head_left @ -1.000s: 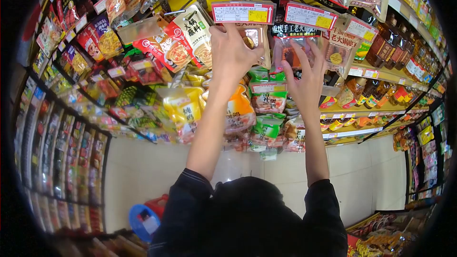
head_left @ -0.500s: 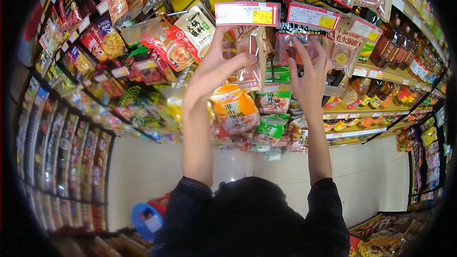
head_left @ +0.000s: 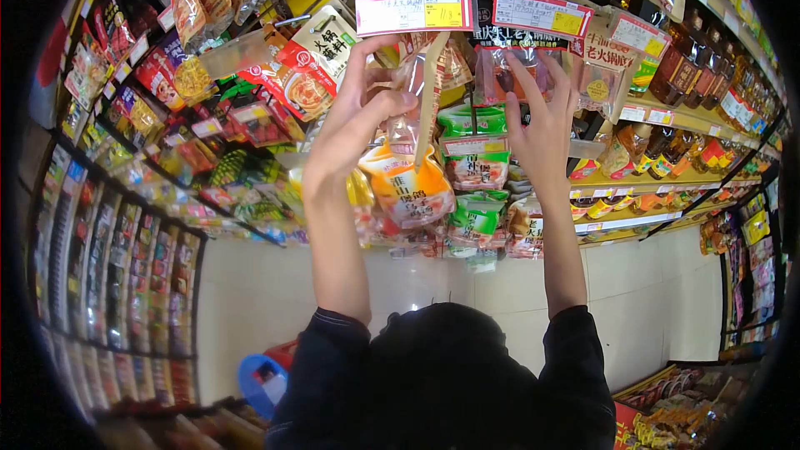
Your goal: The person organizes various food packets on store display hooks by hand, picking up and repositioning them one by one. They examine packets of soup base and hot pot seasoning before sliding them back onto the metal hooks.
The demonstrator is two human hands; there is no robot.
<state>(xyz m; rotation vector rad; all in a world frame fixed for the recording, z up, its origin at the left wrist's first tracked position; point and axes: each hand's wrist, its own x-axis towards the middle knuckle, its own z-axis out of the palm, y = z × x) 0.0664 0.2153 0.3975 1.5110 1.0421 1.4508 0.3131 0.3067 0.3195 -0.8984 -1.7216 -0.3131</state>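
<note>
**Clear packet pinched beneath the price tags**

Clear packet, with brownish contents, hung near the 12 o'clock edge of the view, directly below a red-bordered price tag. It was turned almost edge-on to the camera. The left hand was raised to it from 7 o'clock. The thumb pressed on the near face and the other fingers curled behind, so the packet was pinched between them.

At 3 o'clock from that packet, the right hand was lifted with its back to the camera and its fingers spread wide. The fingertips rested on a second clear packet, which hung under a second price tag. Whether the palm touched anything could not be told.

Just below the left hand, at 6 o'clock from the pinched packet, hung an orange pouch. Green pouches hung between the two forearms. At 9 o'clock from the left hand a red-and-white pouch hung tilted among other hanging bags. Toward 2 o'clock, dark bottles stood on a yellow shelf. Near 7 o'clock, low by the dark sleeve, sat a blue basket on the floor.
</note>
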